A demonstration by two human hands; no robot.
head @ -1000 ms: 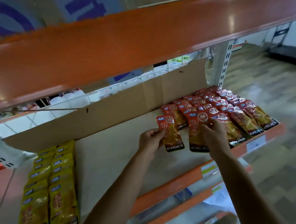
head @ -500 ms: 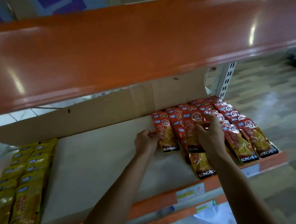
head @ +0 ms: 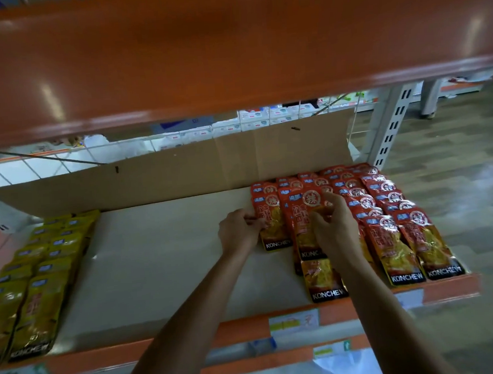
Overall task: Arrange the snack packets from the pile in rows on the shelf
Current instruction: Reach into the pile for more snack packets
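Red snack packets (head: pixel 386 206) lie in overlapping rows on the right part of the shelf (head: pixel 163 265), labels facing up. Left hand (head: pixel 238 231) pinches the left edge of the leftmost packet (head: pixel 273 231), fingers (head: pixel 253 220) narrow on the foil. That packet lies flat, just beside the next row. Right hand (head: pixel 334 233) sits over the second packet (head: pixel 300 221), thumb and forefinger curled close on its upper face, gripping it. One lone packet (head: pixel 323 280) lies nearer the shelf's front edge, partly under the right wrist. Yellow packets (head: pixel 41 274) occupy two rows at the far left, well apart from both hands. Cardboard sheet (head: pixel 180 174) stands along the back of the shelf.
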